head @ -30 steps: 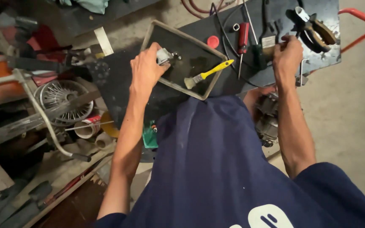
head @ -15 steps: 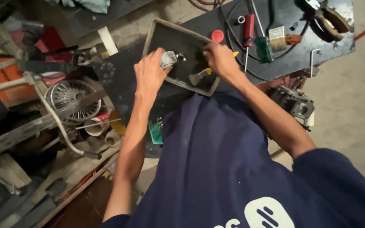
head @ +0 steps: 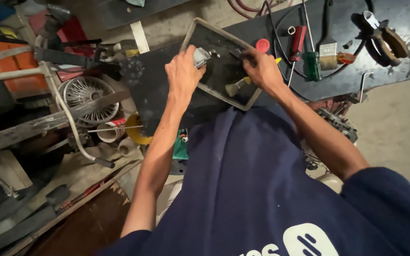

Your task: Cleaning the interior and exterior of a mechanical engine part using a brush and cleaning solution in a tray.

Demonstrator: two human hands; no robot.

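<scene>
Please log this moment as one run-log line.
left hand: holds metal part over tray | right hand: grips brush in tray | bench: screwdriver

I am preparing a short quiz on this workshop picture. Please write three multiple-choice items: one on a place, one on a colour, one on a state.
1. Where is the small metal part held?
A. over the shallow tray
B. on the floor
C. beside the pliers

2. What colour is the round cap beside the tray?
A. blue
B. red
C. white

3. What is the right hand doing?
A. hanging free
B. resting on the wire wheel
C. closed on the paintbrush handle

Answers:
1 A, the left hand holds it above the tray's dark inside.
2 B, it shows plainly red.
3 C, the paintbrush has its bristles in the tray.
</scene>
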